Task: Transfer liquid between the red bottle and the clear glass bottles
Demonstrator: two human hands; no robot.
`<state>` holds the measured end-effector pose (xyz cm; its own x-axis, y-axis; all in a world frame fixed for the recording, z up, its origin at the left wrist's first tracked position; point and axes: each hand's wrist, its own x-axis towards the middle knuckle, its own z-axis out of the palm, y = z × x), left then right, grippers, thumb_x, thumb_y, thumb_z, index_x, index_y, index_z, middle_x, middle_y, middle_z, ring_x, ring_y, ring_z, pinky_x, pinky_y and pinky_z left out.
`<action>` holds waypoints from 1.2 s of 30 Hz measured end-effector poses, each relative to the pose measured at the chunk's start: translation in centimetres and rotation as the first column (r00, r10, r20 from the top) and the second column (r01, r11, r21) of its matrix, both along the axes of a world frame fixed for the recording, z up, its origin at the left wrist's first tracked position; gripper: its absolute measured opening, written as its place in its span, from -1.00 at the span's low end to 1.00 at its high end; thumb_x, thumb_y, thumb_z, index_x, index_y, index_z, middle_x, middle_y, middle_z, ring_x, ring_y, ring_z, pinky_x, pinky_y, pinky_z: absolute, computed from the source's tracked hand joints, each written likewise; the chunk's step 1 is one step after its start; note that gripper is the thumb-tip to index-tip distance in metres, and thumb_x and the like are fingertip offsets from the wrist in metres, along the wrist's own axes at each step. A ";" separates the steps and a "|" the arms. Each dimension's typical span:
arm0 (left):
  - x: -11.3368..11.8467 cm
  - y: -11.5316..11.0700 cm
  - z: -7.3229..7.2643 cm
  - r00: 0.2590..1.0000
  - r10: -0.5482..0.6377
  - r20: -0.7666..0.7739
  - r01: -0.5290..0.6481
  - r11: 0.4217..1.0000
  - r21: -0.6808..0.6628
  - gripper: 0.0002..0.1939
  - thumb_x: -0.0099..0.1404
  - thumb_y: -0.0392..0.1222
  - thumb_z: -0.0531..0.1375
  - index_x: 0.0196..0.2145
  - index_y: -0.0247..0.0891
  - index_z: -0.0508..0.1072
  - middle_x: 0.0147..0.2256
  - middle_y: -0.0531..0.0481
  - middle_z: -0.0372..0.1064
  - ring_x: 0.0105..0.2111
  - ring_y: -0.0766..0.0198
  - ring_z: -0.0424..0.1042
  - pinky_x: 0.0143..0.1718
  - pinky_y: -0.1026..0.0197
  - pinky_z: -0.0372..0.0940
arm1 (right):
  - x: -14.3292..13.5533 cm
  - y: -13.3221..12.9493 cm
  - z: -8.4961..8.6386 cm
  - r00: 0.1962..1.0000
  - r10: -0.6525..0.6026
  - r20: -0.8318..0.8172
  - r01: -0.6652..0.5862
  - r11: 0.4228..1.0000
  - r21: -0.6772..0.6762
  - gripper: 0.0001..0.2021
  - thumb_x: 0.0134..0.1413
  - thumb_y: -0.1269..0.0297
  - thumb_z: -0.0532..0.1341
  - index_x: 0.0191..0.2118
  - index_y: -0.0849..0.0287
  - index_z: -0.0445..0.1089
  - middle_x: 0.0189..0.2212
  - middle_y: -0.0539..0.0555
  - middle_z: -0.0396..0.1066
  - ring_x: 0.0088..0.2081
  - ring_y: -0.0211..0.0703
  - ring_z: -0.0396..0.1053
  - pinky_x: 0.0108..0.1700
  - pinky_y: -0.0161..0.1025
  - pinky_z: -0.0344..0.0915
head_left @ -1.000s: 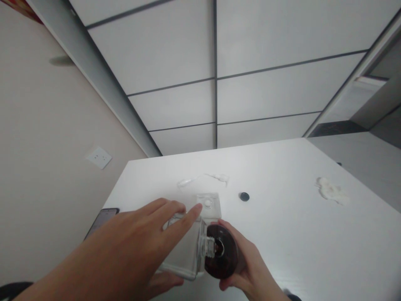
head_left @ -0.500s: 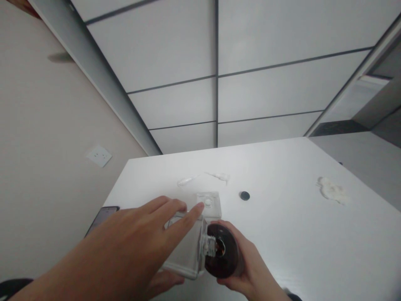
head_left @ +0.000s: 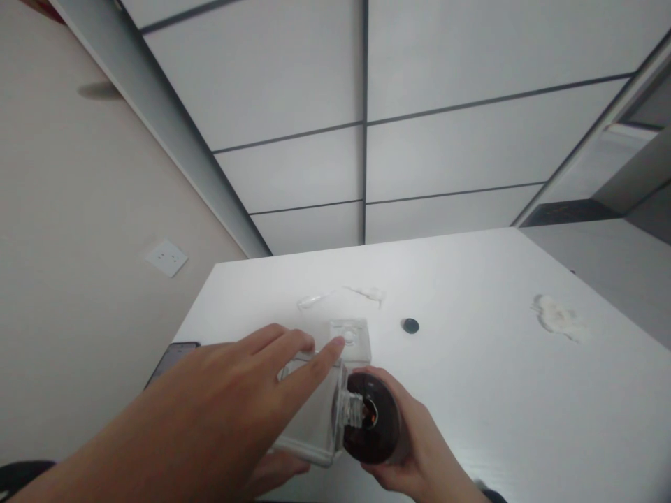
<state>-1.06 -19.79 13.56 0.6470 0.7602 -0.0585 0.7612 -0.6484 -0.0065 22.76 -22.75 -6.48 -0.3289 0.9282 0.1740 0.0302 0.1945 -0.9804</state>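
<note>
Minimal movement since the earlier frame: the view shifts slightly, and both hands and bottles keep nearly the same pose.

Clear square bottle point(head_left: 310, 424): positioned above the near part of the white table point(head_left: 472, 300). Its long axis runs left to right, close to horizontal; the threaded neck point(head_left: 353, 409) points right, at the mouth point(head_left: 370, 413) of the dark bottle point(head_left: 371, 439). Neck and mouth overlap in the view; contact cannot be confirmed.

Dark bottle: mouth faces up toward the camera, long axis strongly foreshortened. Its base is hidden.

Left hand point(head_left: 231, 391): clamps the clear square bottle, fingers over its upper side, index finger extended toward the neck end. Right hand point(head_left: 412, 447): wraps the right side of the dark bottle, fingers closed around it.

Beyond the bottles lie a clear square piece point(head_left: 359, 344), thin transparent parts point(head_left: 313, 300) and a dark round cap point(head_left: 411, 325). A white crumpled item point(head_left: 558, 318) lies well to the right; a phone point(head_left: 170, 356) lies at left, partly behind the left hand.
</note>
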 end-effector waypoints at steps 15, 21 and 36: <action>1.2 0.5 0.7 0.994 -0.004 -0.112 -0.001 0.999 -0.037 0.03 0.16 -0.23 0.49 0.50 0.04 0.20 0.14 -0.15 0.57 0.06 -0.11 0.58 -0.12 0.08 0.52 | 0.0 -0.3 -1.2 0.999 0.010 -0.038 -0.007 0.998 0.061 -0.19 0.04 0.26 0.42 0.40 -0.23 0.19 0.30 0.04 0.43 0.26 0.15 0.45 0.32 0.06 0.36; 1.3 0.5 0.9 0.994 -0.005 -0.112 -0.002 0.998 -0.059 -0.02 0.20 -0.24 0.46 0.49 0.07 0.21 0.15 -0.13 0.56 0.05 -0.07 0.59 -0.10 0.09 0.51 | 0.1 -0.3 -1.2 1.000 -0.007 -0.031 0.010 0.997 0.080 -0.18 0.06 0.24 0.43 0.41 -0.29 0.17 0.30 0.01 0.44 0.26 0.14 0.46 0.32 0.06 0.37; 1.2 0.3 0.8 0.991 -0.032 -0.127 0.031 0.999 -0.008 0.04 0.16 -0.25 0.47 0.51 0.08 0.16 0.15 -0.17 0.55 0.08 -0.14 0.58 -0.05 0.01 0.55 | 0.1 -0.3 -1.6 1.000 0.001 -0.020 0.000 0.999 0.055 -0.15 0.01 0.27 0.43 0.41 -0.23 0.18 0.33 0.06 0.42 0.29 0.19 0.43 0.33 0.12 0.35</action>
<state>0.11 -19.49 14.39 0.6575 0.7392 -0.1462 0.7339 -0.6722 -0.0980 22.88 -23.04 -8.10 -0.3256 0.9168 0.2311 0.0100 0.2478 -0.9688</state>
